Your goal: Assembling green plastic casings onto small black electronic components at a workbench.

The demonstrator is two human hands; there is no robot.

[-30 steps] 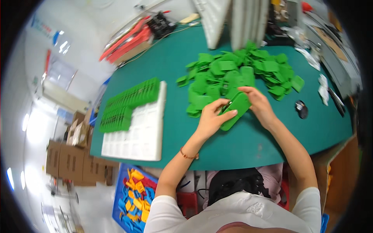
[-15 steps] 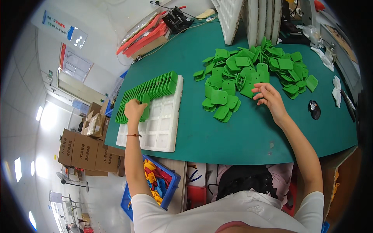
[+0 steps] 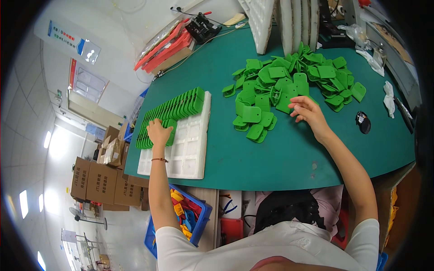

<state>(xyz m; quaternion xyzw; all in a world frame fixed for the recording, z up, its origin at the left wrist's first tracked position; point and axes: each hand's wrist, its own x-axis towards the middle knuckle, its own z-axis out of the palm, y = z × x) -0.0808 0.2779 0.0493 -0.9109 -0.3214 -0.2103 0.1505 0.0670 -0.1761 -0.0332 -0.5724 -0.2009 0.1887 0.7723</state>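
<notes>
Green plastic clips (image 3: 174, 105) stand on edge in a packed row along the far side of a white foam tray (image 3: 191, 149) at the left. A shorter second row begins at the tray's left. My left hand (image 3: 159, 132) rests on the clips there, fingers apart, with its thumb beside the end clip; it partly hides the ones beneath. Right of centre lies a loose pile of the same green clips (image 3: 252, 114). My right hand (image 3: 308, 116) hovers at the pile's near edge, fingers loosely spread and nothing between them.
White foam trays (image 3: 296, 27) stand upright at the back of the green table (image 3: 271, 167). A round black object (image 3: 363, 123) and a white crumpled strip (image 3: 389, 99) lie at the right. Below the left edge is a blue bin (image 3: 205, 212) of coloured plastic parts.
My left hand's fingers have loosened and spread over the clips in the second row. My right hand stays near the pile. The whole view has shifted slightly.
</notes>
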